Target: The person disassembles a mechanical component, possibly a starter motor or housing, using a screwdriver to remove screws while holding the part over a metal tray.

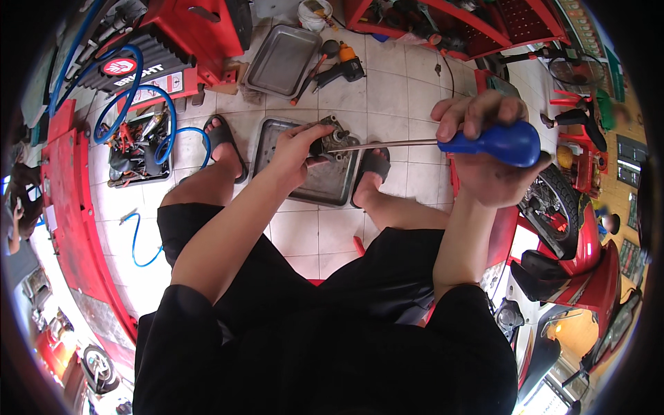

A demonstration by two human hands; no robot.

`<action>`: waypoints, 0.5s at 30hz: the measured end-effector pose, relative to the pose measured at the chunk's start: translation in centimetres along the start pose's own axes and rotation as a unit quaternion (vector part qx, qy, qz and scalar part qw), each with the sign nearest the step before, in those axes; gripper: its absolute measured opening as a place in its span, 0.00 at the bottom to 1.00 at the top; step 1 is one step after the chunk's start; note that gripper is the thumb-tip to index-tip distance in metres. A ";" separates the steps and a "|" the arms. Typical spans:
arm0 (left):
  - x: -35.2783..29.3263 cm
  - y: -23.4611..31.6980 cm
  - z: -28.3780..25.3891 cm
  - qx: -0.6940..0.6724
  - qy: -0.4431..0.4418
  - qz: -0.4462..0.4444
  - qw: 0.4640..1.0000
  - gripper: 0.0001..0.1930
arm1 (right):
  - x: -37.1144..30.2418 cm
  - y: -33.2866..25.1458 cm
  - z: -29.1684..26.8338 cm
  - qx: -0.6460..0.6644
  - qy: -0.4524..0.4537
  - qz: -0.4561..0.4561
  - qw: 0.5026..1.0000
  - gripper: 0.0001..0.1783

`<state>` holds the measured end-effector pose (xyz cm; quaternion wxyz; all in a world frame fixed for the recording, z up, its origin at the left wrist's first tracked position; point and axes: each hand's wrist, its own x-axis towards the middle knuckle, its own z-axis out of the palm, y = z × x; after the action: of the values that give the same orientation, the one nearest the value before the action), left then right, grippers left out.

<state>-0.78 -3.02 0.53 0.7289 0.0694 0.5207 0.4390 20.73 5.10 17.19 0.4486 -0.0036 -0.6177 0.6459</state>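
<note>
Head view: from where I stand, the person sits over a shallow metal tray [315, 200] on the tiled floor [297, 232], one sandalled foot on either side of it. Their left hand [293, 153] has a small metal part [337, 135] above the tray, fingers closed around its near side, the thumb lying along the top. Their right hand [485, 181] carries a screwdriver [490, 144] by its blue handle, the fingers curled loosely over it rather than clenched and the handle's butt lying over the palm. The long shaft runs level across to the part, and its tip seems to meet it, though I can't make out a screw head or slot from here.

I'd judge the step in hand to be working a screw or fitting on that part, whether loosening or tightening I can't say. The next move calls for a steady left hold, the tip properly seated and in line, and a firmer wrap of the right fingers before any twist. Slip off, and the blade could jab the left thumb close by.
</note>
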 end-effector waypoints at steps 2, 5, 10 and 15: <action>0.2 0.1 -0.2 -0.005 -0.002 -0.003 1.000 0.11 | -0.4 0.0 0.8 -0.009 0.029 -0.015 0.999 0.30; 0.3 0.2 -0.5 -0.001 0.009 -0.009 1.000 0.11 | -0.4 -0.1 1.1 0.038 0.105 -0.020 0.994 0.26; 0.5 0.2 -0.8 0.000 0.025 -0.011 1.000 0.11 | 0.1 0.6 0.6 0.013 0.055 -0.020 0.998 0.23; 0.6 -0.2 -0.9 0.012 0.017 -0.013 1.000 0.11 | -0.6 -0.1 1.0 -0.135 0.071 0.012 0.988 0.28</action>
<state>-1.35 -3.00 -0.36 0.7248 0.0632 0.5391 0.4242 20.56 3.92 17.15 0.4785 -0.1173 -0.6657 0.5605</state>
